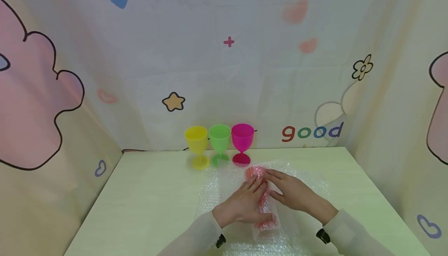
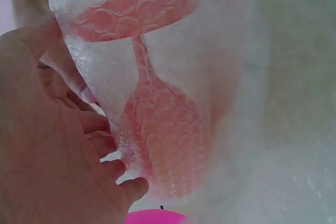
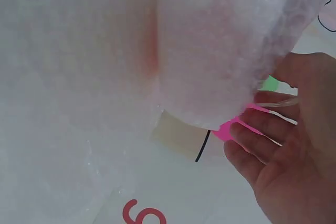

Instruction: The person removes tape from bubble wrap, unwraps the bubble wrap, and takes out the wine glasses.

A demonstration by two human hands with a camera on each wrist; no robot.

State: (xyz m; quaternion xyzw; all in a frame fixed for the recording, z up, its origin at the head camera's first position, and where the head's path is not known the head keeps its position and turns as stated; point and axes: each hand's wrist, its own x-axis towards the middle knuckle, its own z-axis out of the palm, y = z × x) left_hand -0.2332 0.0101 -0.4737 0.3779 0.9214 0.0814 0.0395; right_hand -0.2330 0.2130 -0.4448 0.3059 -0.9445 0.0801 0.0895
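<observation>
A red goblet (image 1: 255, 171) lies on its side inside bubble wrap (image 1: 227, 184), its bowl toward the back and its foot toward me. My left hand (image 1: 241, 205) rests across the wrapped goblet with spread fingers, the thumb over the foot end. In the left wrist view the goblet (image 2: 170, 135) shows through the bubbles, with my left fingers (image 2: 107, 169) along the wrap's edge. To the right, my right hand (image 1: 295, 192) touches the wrap near the bowl with its fingertips. The right wrist view shows that hand (image 3: 294, 145) with loosely bent fingers beside the wrap.
Behind the wrap stand a yellow goblet (image 1: 196, 139), a green goblet (image 1: 219, 137) and a magenta goblet (image 1: 242, 136), upright in a row. The pale table (image 1: 147, 201) extends to both sides. A printed curtain (image 1: 210, 61) hangs behind it.
</observation>
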